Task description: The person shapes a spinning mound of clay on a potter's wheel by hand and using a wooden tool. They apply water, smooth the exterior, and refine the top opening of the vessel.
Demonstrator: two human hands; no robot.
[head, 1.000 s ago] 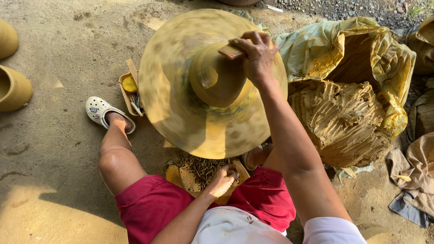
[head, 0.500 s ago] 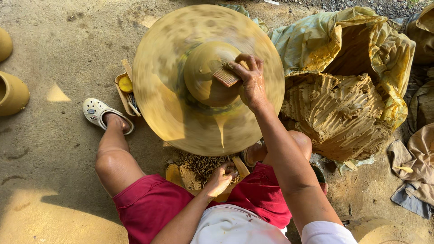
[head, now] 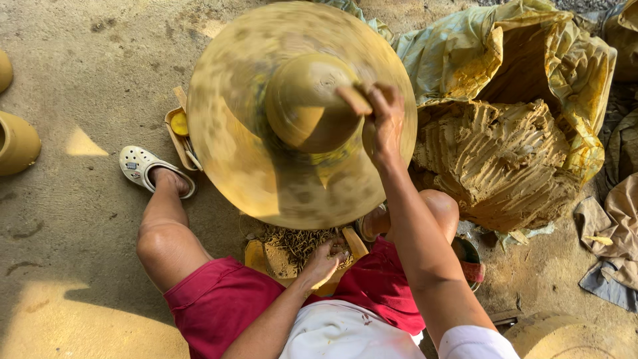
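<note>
A clay-smeared potter's wheel spins in front of me, blurred by motion, with a yellow-brown clay pot standing upside down at its centre. My right hand pinches a small flat wooden tool against the pot's right side. My left hand rests low between my knees, fingers curled in a tray of clay scraps under the wheel's near edge. Whether it holds any scraps is unclear.
A big ridged lump of raw clay lies on yellow plastic sheeting to the right. A small tray with a yellow cup sits left of the wheel by my sandalled foot. A finished pot stands far left, cloth far right.
My right hand with the wooden tool has slid from the pot's top down to its right side. The wheel keeps spinning; my left hand stays in the scraps.
</note>
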